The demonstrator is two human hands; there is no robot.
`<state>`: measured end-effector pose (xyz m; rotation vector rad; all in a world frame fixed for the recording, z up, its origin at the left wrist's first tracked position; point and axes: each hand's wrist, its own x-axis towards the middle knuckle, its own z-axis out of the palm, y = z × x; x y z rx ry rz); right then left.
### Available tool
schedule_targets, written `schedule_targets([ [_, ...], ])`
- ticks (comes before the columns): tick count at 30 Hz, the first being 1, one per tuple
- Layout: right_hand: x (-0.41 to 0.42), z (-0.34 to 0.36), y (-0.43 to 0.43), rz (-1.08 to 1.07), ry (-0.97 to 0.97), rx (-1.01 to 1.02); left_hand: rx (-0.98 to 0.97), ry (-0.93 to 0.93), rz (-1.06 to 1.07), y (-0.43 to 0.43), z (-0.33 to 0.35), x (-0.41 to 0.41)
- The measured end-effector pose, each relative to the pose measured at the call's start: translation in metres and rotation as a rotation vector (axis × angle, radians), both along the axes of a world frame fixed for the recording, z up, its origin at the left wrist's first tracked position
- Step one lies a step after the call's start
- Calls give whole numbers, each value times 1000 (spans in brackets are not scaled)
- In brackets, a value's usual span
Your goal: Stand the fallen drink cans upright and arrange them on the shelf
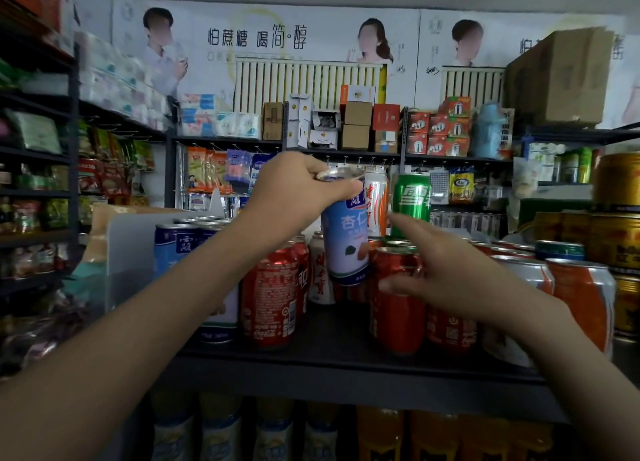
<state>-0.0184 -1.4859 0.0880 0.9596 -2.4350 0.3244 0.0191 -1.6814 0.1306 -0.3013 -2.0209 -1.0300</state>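
Left grip (294,183) clasps the tall blue-and-white metal can (346,242) by its rim, hanging it above the dark shelf board (332,353) to land upright; right grip (446,270) over that board, slack, empty.

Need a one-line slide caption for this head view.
Left hand holds a blue can by its top above the shelf; open right hand hovers by red cans.

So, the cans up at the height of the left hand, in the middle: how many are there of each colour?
Blue and white can, gripped by the left hand: 1
White and orange can: 1
Green can: 1
Total: 3
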Motion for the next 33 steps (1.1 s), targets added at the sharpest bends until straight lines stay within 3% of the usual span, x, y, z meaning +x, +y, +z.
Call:
schedule_targets([
  [4, 21, 12, -28, 211, 65, -354, 42, 74, -103, -9, 11, 34],
  [12, 72, 23, -99, 493, 38, -673, 101, 219, -260, -57, 10, 101],
  [17, 100, 22, -152, 569, 29, -674, 89, 164, -110, -100, -11, 125],
  [21, 110, 20, -183, 593, -89, -568, 191, 121, -174, -139, -20, 138],
  [24, 105, 14, -189, 540, -117, -577, 311, 65, -203, -165, -28, 142],
  [28, 81, 0, -174, 282, 29, -529, 412, 15, -159, -201, -43, 137],
  [33, 49, -27, -153, 3, 37, -507, 437, -65, -130, -214, -60, 125],
])
